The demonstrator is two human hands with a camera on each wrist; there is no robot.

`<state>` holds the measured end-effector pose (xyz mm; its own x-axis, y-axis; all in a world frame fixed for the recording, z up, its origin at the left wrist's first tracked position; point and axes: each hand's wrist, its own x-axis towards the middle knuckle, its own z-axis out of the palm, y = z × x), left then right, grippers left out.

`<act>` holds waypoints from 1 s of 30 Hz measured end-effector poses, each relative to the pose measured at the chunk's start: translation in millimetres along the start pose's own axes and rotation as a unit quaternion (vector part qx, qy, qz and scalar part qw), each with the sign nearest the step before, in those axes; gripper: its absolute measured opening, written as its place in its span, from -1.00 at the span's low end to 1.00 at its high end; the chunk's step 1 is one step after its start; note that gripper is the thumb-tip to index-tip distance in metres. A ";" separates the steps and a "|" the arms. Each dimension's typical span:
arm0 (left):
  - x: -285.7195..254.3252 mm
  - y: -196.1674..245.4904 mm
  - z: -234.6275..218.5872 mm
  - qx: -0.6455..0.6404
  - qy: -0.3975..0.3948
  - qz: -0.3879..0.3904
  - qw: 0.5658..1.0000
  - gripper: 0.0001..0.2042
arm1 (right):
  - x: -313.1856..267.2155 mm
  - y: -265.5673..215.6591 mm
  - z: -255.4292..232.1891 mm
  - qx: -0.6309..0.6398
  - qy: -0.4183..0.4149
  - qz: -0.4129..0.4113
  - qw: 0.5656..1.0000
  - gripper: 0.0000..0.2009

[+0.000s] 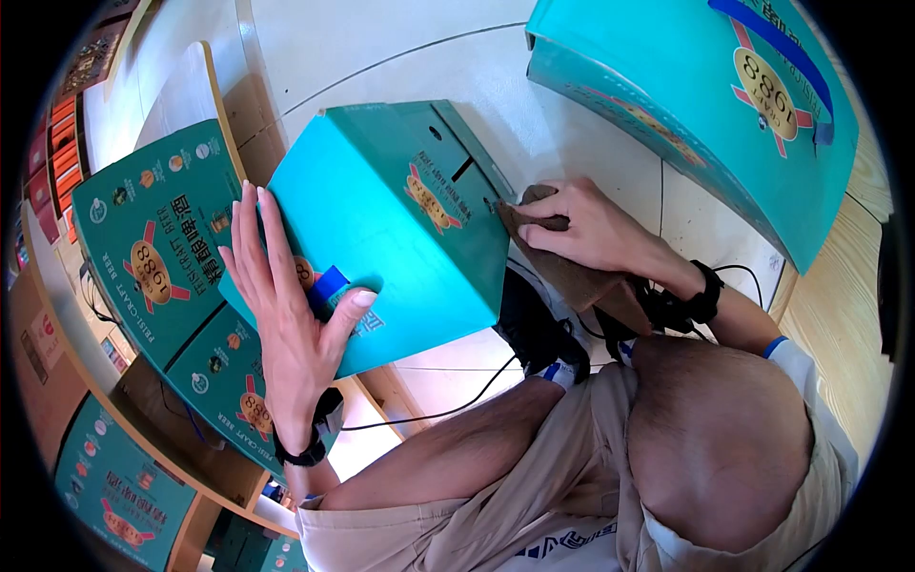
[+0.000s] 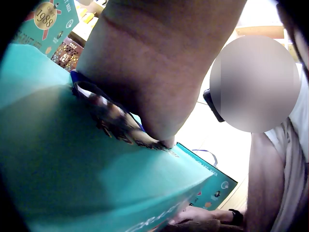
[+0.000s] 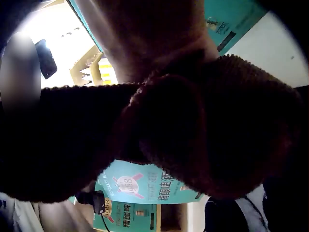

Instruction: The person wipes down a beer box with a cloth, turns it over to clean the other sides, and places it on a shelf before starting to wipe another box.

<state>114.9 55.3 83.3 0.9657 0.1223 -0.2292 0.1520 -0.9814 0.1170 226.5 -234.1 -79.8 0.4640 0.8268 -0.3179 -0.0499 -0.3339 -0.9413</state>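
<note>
A turquoise beer carton (image 1: 372, 181) stands tilted in front of the person's knees in the head view. My left hand (image 1: 291, 315) rests flat on its near side, fingers straight, beside a blue strap handle (image 1: 329, 286). At the opposite end, my right hand (image 1: 605, 229) pinches a folded brown cloth (image 1: 572, 272) right at the carton's edge. The dark cloth (image 3: 231, 125) fills much of the right wrist view and hides the fingers there. In the left wrist view, the carton's broad side (image 2: 58, 164) lies under the left wrist.
Another turquoise carton (image 1: 658, 95) with a blue handle stands at upper right. More beer cartons (image 1: 143, 257) sit on a wooden shelf at left. A black cable (image 1: 448, 410) crosses above the person's leg. Pale floor tiles (image 1: 372, 38) lie beyond the carton.
</note>
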 end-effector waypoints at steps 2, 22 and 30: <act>-0.3 0.0 -0.2 0.001 -0.001 -0.001 1.000 0.18 | -2.6 4.4 -5.7 -0.020 -0.019 -0.014 1.000 -0.68; -0.1 0.7 -1.3 0.008 -0.005 0.001 1.000 0.18 | 91.3 -19.2 -5.4 -0.046 0.269 -0.254 0.928 -0.63; -0.4 0.3 1.0 0.000 -0.005 0.008 1.000 0.18 | 96.4 -25.1 -3.8 -0.081 0.187 -0.205 0.957 -0.58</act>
<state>114.4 54.8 82.5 0.9659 0.1041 -0.2370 0.1355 -0.9835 0.1202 275.8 -147.7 -86.4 0.7007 0.6938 0.1665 0.3287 -0.1068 -0.9384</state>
